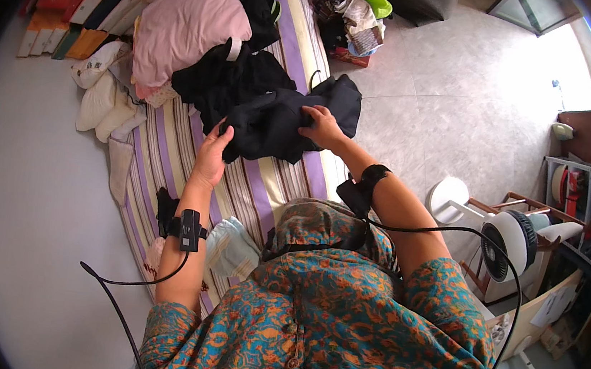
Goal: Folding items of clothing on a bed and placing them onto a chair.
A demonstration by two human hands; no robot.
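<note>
A black garment is spread between my two hands, over a bed with a striped cover. My left hand grips its near left edge between thumb and fingers. On the right side, my right hand pinches the cloth, with the fingertips partly sunk in the folds. More dark clothing lies behind it, bunched against a pink pillow; a pale strap shows on top. Where one dark piece ends and the other begins is hard to see.
Stacked books and boxes stand at the bed's head. White cloth bundles line the wall side. Beyond the bed sits a clothes pile. To my right are a white fan and a shelf unit. Cables run from both forearm straps.
</note>
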